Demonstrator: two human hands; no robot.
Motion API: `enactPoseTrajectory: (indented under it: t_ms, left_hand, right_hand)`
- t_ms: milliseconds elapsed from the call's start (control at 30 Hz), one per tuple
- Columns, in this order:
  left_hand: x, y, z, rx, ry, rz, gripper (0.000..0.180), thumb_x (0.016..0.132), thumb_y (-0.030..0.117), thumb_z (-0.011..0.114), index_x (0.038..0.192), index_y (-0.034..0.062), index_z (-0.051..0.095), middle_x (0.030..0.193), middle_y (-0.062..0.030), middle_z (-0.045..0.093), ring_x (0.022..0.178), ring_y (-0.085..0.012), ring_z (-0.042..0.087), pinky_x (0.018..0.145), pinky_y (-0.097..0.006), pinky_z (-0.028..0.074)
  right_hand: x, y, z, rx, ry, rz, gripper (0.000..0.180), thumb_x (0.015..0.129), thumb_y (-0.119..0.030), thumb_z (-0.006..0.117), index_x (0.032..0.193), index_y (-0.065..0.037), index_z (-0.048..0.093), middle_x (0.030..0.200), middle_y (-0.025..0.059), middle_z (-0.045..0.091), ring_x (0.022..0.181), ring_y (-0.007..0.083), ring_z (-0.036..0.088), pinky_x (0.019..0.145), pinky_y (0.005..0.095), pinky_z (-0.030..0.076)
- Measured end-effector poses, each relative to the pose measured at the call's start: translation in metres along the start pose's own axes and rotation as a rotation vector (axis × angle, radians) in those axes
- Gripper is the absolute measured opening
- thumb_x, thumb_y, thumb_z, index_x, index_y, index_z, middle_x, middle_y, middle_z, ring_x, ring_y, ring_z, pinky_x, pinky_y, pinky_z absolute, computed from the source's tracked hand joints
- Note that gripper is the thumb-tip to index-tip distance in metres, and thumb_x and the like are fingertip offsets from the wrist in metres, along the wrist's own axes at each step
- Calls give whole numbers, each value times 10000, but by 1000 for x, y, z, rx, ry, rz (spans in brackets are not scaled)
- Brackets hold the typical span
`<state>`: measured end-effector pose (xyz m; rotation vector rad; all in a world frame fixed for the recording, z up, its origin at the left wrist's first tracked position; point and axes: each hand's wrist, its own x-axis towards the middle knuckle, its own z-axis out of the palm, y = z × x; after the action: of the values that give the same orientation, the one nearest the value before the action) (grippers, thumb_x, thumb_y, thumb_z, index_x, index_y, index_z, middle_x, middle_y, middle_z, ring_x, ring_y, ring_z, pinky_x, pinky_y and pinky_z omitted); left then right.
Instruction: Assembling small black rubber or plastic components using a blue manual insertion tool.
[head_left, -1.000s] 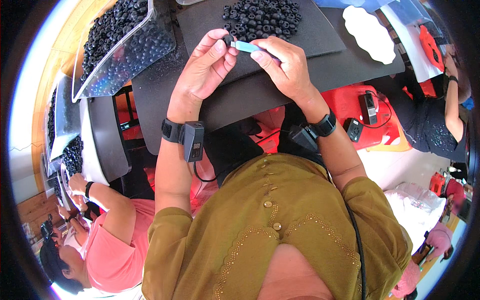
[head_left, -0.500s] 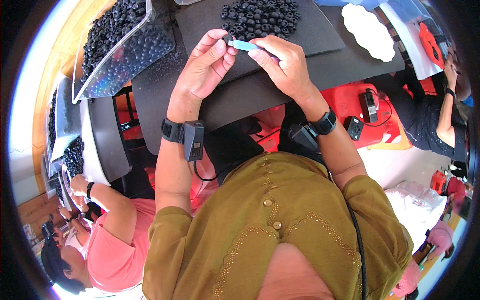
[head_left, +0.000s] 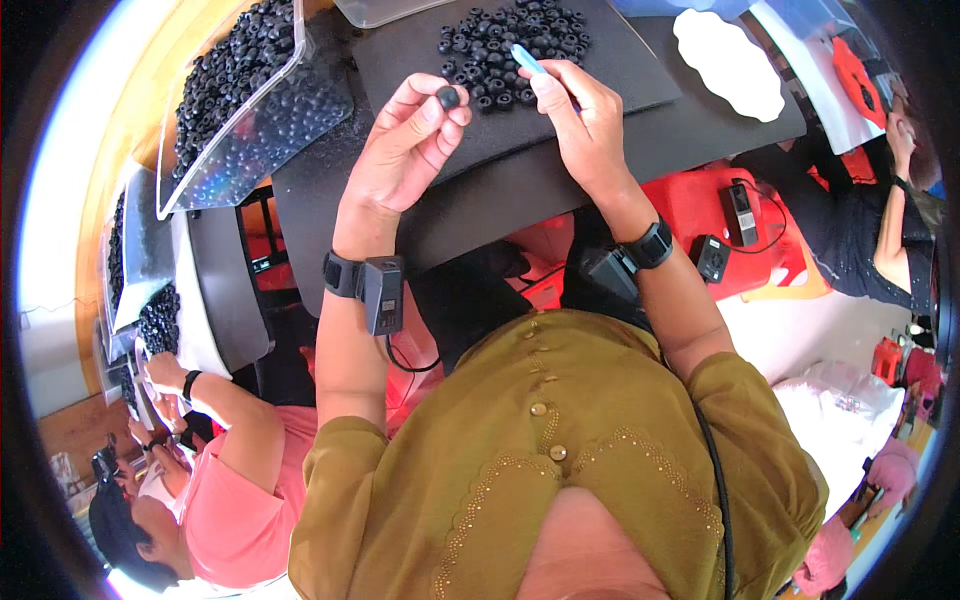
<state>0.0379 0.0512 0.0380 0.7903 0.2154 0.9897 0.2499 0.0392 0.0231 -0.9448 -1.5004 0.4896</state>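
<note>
Over the dark table (head_left: 480, 205), I see the two hands apart — the left hand (head_left: 410, 140) pinching one black bead (head_left: 447, 98) between thumb and fingers, the right hand (head_left: 585, 120) wrapped around a light blue tool (head_left: 528, 60). Beyond them, a bead pile (head_left: 500, 45) lies on a dark board (head_left: 640, 82) — a clear tub (head_left: 250, 150) stands leftward.

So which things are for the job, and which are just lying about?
Seemingly for the job: black bead in the left hand, blue tool in the right hand, bead pile, dark board.

Probably just lying about: white wavy-edged thing, black box, red stool.
</note>
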Motion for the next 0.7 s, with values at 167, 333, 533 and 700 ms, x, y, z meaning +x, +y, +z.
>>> enactPoseTrajectory:
  t_ms: [167,333,533,700]
  left_hand:
    - [-2,-2,-6,-67,108,-12,178,928,53,604,1099,22,567,1093,-105,551,945,-159,525,825,-214,516]
    - [0,-5,-11,-147,80,-13,150,939,69,600,1084,31,588,1064,-93,576,942,-152,562,808,-221,529]
    - [-1,-8,-13,-19,73,-41,145,944,102,605,1078,51,586,981,-70,591,870,-133,572,772,-219,527]
    - [-1,-12,-8,248,89,-135,109,931,149,643,977,64,592,862,-26,654,755,-98,654,676,-192,553]
  right_hand:
    - [-1,-7,1,31,-52,-77,230,933,-198,611,1019,12,650,855,142,661,696,248,631,632,310,483]
    - [-2,-1,3,-8,-80,-196,238,898,-187,657,1049,-3,646,938,139,682,727,240,641,645,302,494]
    - [1,-8,2,24,-103,-131,279,843,-179,717,1068,-27,655,877,92,640,716,183,608,628,286,480]
    - [0,-7,0,71,-254,-215,281,805,-122,742,1056,-21,666,857,77,623,718,178,592,642,281,465]
